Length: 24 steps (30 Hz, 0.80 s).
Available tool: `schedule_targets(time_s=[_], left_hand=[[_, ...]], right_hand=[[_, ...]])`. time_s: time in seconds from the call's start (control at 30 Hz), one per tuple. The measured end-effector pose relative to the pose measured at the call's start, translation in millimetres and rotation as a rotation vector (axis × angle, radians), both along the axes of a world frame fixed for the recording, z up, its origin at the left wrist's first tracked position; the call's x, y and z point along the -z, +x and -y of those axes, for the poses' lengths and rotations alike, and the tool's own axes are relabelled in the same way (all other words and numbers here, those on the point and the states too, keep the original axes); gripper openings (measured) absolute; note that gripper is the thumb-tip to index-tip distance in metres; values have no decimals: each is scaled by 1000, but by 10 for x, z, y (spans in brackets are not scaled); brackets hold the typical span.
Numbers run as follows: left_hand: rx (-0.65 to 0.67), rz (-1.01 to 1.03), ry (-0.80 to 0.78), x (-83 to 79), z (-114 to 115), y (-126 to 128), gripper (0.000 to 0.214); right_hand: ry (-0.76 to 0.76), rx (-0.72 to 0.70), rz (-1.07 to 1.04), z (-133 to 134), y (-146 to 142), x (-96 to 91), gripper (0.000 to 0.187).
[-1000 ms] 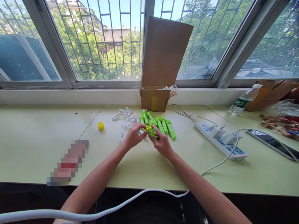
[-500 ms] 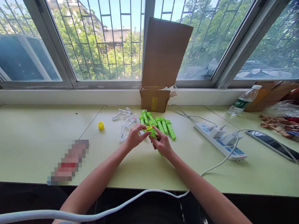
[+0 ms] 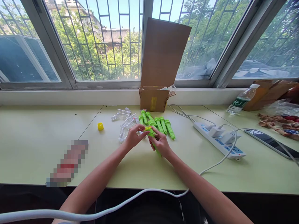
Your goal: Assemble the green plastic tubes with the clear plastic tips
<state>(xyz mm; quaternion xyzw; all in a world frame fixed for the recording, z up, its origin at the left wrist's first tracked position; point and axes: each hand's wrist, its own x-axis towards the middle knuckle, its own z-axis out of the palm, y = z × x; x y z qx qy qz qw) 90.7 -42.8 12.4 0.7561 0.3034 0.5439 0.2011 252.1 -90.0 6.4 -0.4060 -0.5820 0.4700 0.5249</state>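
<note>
The green tube [image 3: 151, 133] is a bright lime plastic piece with a ribbed body. It is held tilted just above the table [image 3: 144, 165], its top end leaning away from the person and its lower end poking out under the palm. A yellow cap [image 3: 148, 128] sits on its top end.

The right hand [image 3: 161, 143] wraps around the middle of the tube, fingers curled closed on it, wrist bent inward and forearm coming in from the lower right. The left hand [image 3: 133, 137] meets it from the other side, thumb and fingertips pinched narrowly on the yellow cap, forearm angled in from the lower left. The two hands almost touch at the cap.

Just beyond the grip lies a row of more green tubes [image 3: 161, 125] side by side. Clear tubes [image 3: 125, 126] lie scattered just left of the left hand, with a loose yellow cap [image 3: 100, 126] further left. A cardboard box [image 3: 154, 99] stands behind the row, and a power strip [image 3: 219, 141] lies well to the right.
</note>
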Motion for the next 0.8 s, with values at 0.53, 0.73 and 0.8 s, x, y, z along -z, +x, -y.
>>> schedule_targets(time_s=[0.53,0.73,0.8], left_hand=[[31,52,0,-10,24,32,26],[23,102,-42,-13,32,44,26],[32,104,-67,-16,32,47,26]], right_hand=[[-35,-39,-32,25,-5,-74,77],[-53,-45,-60,27,-12,-102,81],[-63,-43,-60,34,-16,-119,81]])
